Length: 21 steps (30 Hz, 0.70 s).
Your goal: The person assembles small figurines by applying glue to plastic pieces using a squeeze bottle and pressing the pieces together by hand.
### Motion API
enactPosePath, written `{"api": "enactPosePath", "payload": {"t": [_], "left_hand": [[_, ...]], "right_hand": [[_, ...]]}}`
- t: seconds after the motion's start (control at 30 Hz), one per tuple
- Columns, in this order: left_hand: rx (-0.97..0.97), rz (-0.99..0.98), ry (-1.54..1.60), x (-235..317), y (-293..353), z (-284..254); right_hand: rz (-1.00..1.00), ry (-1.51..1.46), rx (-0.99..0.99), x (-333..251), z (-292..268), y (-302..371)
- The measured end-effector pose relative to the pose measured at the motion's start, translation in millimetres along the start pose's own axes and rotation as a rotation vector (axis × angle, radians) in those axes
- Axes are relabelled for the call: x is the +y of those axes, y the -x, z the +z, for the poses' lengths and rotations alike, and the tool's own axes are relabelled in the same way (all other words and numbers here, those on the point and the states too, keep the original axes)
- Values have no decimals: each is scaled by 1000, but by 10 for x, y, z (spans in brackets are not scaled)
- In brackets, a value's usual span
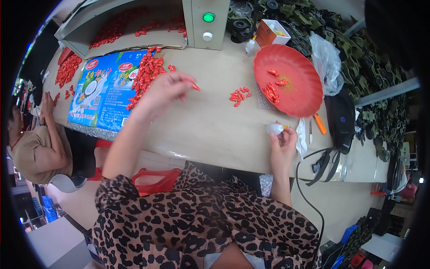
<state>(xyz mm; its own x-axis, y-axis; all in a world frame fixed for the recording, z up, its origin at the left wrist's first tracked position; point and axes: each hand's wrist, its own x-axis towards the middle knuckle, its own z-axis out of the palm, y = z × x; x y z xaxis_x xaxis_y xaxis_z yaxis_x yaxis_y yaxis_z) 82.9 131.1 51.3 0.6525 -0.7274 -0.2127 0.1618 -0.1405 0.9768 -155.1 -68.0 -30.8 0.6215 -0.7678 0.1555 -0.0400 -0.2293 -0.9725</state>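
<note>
Between the fingertips of my left hand (170, 92) is a small red plastic piece (195, 86), held just above the table. My right hand (284, 144) is closed around a small white squeeze bottle (274, 129) with a yellow tip, near the table's front edge. A loose cluster of small red pieces (237, 97) lies on the table between the two hands. Beyond my right hand, a red scalloped bowl (301, 67) contains several more red pieces. Left of my left hand, a heap of red pieces (150, 69) covers part of a blue printed cardboard sheet (98, 112).
A grey machine with a lit green button (208, 17) stands at the back. An orange-handled tool (320, 124), a black bag (340, 121) and a cable are on the right. Dark green parts (358, 62) pile up behind. Another person (40, 152) sits at the far left.
</note>
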Motion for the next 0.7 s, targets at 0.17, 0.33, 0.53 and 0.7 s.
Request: {"api": "enactPosePath", "payload": {"t": [0.17, 0.33, 0.53, 0.7], "left_hand": [[-154, 0, 723, -483, 278, 703], [-280, 66, 782, -746, 332, 959], [-116, 206, 368, -768, 426, 1150], [-15, 268, 301, -907, 392, 1254]], "right_hand": [[-22, -41, -8, -21, 56, 13], [-72, -291, 29, -179, 13, 69], [233, -812, -168, -201, 20, 114], [299, -1160, -270, -51, 83, 56]]}}
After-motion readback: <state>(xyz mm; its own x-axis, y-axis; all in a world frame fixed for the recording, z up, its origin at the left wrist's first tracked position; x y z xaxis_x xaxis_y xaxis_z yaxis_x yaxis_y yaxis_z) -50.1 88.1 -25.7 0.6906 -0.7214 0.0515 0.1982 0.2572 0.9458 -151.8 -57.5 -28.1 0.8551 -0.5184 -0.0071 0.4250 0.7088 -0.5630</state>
